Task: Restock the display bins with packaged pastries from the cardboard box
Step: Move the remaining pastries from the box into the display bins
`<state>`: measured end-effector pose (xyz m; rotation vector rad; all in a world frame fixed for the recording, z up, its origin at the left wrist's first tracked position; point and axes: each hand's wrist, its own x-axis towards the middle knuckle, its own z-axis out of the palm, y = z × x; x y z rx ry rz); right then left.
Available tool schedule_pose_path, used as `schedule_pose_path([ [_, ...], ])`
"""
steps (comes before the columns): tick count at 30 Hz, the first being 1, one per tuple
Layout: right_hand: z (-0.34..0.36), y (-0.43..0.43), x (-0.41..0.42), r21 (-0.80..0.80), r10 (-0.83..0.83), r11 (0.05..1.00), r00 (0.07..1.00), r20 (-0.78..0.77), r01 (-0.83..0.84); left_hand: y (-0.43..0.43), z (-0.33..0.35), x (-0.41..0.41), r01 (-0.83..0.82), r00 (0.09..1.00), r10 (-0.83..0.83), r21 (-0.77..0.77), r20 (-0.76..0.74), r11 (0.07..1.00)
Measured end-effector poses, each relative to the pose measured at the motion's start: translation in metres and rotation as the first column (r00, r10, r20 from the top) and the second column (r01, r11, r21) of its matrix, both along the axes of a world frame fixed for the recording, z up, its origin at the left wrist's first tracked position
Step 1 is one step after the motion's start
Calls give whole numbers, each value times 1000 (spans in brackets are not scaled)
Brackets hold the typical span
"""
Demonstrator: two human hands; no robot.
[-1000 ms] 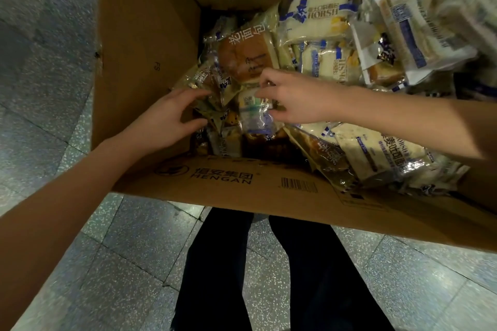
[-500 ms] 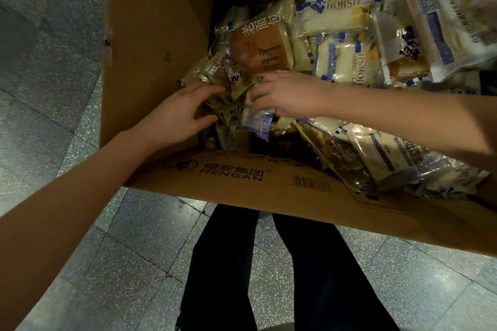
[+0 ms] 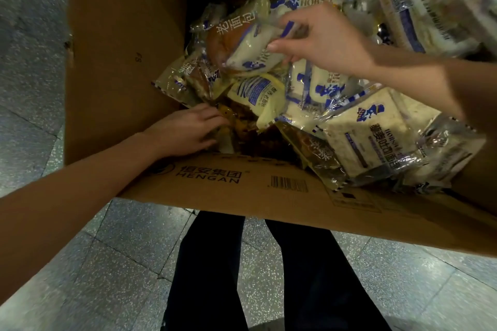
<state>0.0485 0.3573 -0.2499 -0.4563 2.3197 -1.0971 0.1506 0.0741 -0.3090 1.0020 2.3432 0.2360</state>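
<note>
**Two bare hands in an open box of wrapped pastries**

Seen from above, a large cardboard box [image 3: 121,48] fills the upper two thirds of the frame. Its near flap is printed "HENGAN" beside a barcode. Inside is a loose heap of packaged pastries that fills the centre and right of the box.

The right hand [image 3: 322,40] enters from the right edge and sits in the upper centre. Its thumb and curled fingers pinch one end of a white packet with blue print [image 3: 250,51]. The packet slants down to the left of the hand, across a brown bun packet [image 3: 217,43] that is partly hidden behind it.

The left hand [image 3: 185,131] reaches in from the lower left, over the near flap. It lies low in the box's near left corner, well apart from the right hand. Its fingertips touch dark amber wrappers [image 3: 236,126] in deep shadow, and whether they grip one cannot be told.

Between the hands lies a yellow packet with a blue label [image 3: 258,94]. A large pale toast packet [image 3: 376,131] sits at right, under the right forearm.

Below the box are speckled grey floor tiles [image 3: 32,88] and the person's dark trouser legs [image 3: 209,277].
</note>
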Motion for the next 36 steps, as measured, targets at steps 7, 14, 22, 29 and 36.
schedule_pose_path([
  [7, -12, 6, -4, -84, -170, 980, 975, 141, 183, 3, -28, 6, -183, 973, 189, -58, 130, 981],
  [14, -17, 6, -5, -95, -204, 971, 966, 156, 220, 17, -36, -5, -422, 860, 447, -150, 246, 894],
  [22, -16, 1, -1, -109, -171, 975, 965, 198, 195, 6, -16, -4, -504, 785, 491, -71, 378, 861],
  [29, 8, 0, 8, -76, -191, 973, 941, 279, 219, 3, 47, -9, -816, 549, 696, 117, 463, 566],
  [36, 52, 5, 28, -71, -177, 975, 922, 343, 213, 3, 102, -4, -921, 388, 794, 175, 469, 347],
])
